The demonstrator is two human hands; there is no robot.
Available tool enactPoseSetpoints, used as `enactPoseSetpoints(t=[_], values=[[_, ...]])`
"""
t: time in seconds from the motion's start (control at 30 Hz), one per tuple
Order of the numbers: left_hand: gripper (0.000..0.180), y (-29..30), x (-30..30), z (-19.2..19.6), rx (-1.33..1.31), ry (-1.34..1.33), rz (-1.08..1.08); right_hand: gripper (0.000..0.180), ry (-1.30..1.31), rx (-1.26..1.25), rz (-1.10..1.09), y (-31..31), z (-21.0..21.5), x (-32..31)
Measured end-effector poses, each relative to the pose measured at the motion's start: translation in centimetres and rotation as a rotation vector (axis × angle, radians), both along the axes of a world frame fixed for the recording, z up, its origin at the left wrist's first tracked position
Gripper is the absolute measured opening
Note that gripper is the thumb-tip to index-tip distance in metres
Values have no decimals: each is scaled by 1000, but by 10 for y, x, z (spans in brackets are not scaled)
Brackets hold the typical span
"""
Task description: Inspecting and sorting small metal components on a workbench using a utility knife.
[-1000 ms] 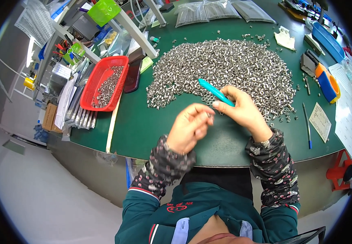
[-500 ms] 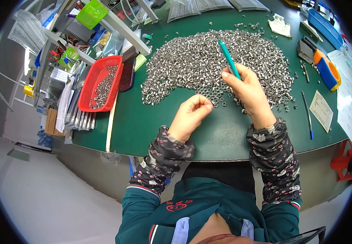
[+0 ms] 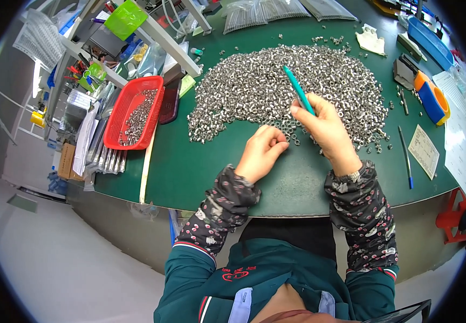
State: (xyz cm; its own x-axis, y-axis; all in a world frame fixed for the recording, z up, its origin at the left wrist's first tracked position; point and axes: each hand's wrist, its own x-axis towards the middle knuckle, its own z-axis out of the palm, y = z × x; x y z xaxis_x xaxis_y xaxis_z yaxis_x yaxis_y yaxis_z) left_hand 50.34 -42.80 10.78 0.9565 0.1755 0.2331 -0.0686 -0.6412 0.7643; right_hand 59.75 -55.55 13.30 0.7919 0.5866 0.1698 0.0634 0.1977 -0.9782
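Note:
A big heap of small silver metal nuts [image 3: 276, 86] covers the middle of the green table [image 3: 190, 172]. My right hand [image 3: 324, 129] grips a teal stick-like tool [image 3: 297, 91], its tip pointing up into the heap. My left hand [image 3: 262, 151] rests at the heap's near edge with its fingers curled; whether it pinches a nut is too small to tell. The two hands sit close together, a few nuts between them.
A red basket [image 3: 120, 118] with more nuts stands at the left, beside shelves crowded with boxes and bags. An orange-and-blue tool [image 3: 432, 99], a blue pen [image 3: 406, 156], a paper slip [image 3: 423, 151] and a blue tray [image 3: 429, 35] lie at the right. Clear bags lie at the far edge.
My right hand has moved with the teal tool from beside my left hand toward the heap and raised the tool more upright. My left hand stayed at the heap's near edge.

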Motion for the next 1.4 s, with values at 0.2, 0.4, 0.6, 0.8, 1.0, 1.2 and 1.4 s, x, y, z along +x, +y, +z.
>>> enactPoseSetpoints(t=[0.2, 0.4, 0.6, 0.8, 1.0, 1.2, 1.4], values=[[5, 38, -24, 9, -1158, 94, -37, 18, -334, -313, -11, 5, -8, -9], [10, 62, -38, -7, -1339, -38, 35, 27, -565, -581, 43, 6, 3, -26], [11, 71, -39, -17, -1403, -91, 15, 29, -616, -678, 156, 7, 8, -30], [11, 70, -40, -14, -1423, -76, 24, 28, -656, -613, 166, 9, -2, -28], [14, 71, -41, -16, -1412, -63, 19, 27, -618, -612, 199, 10, -1, -30], [14, 70, -40, -17, -1413, -52, 42, 26, -606, -624, 198, 10, 0, -30], [14, 69, -42, -17, -1368, -54, 70, 26, -620, -612, 198, 10, -2, -30]])
